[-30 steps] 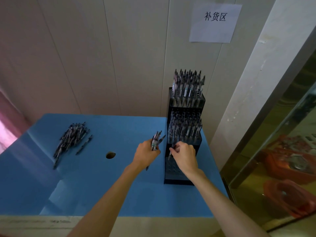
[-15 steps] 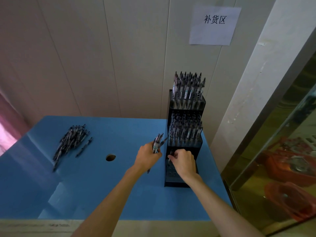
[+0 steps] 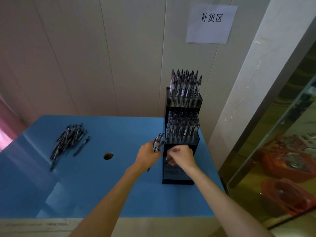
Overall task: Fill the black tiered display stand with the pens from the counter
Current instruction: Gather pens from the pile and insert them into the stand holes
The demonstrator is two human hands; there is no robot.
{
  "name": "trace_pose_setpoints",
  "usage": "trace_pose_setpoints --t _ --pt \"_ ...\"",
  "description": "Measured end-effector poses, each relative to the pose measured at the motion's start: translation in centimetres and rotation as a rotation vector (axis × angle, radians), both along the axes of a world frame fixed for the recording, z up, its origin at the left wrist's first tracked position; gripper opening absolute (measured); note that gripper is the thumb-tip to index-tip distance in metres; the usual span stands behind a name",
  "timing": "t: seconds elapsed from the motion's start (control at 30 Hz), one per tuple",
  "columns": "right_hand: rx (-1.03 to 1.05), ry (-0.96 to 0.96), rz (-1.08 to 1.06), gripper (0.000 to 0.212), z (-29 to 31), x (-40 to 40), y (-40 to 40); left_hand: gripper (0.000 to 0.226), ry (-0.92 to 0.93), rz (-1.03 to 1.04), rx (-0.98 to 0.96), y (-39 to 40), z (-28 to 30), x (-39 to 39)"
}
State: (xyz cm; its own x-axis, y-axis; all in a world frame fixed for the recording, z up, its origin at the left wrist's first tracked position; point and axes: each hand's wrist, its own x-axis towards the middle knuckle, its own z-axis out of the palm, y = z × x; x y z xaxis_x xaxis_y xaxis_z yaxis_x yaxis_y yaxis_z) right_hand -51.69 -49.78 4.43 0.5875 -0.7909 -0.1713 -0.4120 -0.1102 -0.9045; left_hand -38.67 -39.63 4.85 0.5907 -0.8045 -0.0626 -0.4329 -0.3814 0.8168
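Right now the black tiered display stand (image 3: pixel 177 181), a glossy, boxy stair of three steps, sits at the right end of the smooth blue counter (image 3: pixel 102 194), against the pale panelled wall (image 3: pixel 85 57). Its top two tiers bristle with slim upright pens; the lowest tier shows rows of round holes, mostly bare. The left hand (image 3: pixel 147 156) is curled around a small bundle of pens (image 3: pixel 157 142), their ends fanning upward just beside the stand. The right hand (image 3: pixel 182 157) hovers over the lowest tier with fingers bent inward; whether they pinch a pen I cannot tell. A loose pile of pens (image 3: pixel 68 141) lies well apart on the counter's left, near a round hole (image 3: pixel 108 156). A white paper sign (image 3: pixel 211 24) hangs on the wall.
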Motion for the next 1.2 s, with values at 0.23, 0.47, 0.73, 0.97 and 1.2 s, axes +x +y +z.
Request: trace_pose_setpoints --t 0.23,0.47,0.73,0.97,1.2 --pt "0.266 -0.297 0.025 0.012 2.3 0.0 0.1 0.030 -0.019 -0.058 -0.046 -0.2 0.6 -1.1" --pt "0.288 -0.329 0.040 0.015 1.9 -0.5 0.5 0.028 0.015 -0.065 -0.047 -0.2 0.4 -1.4" --pt "0.258 -0.405 -0.019 0.015 1.8 -0.7 0.4 0.018 0.026 -0.096 -0.052 -0.5 0.2 -1.4" --pt "0.211 -0.519 -0.245 0.015 1.2 -0.8 -0.5 0.017 0.096 -0.134 -0.085 -0.9 -0.5 -1.2" --pt "0.130 -0.571 -0.369 0.014 0.9 -0.5 -0.8 0.017 0.081 -0.141 -0.099 -1.1 -0.7 -0.7"
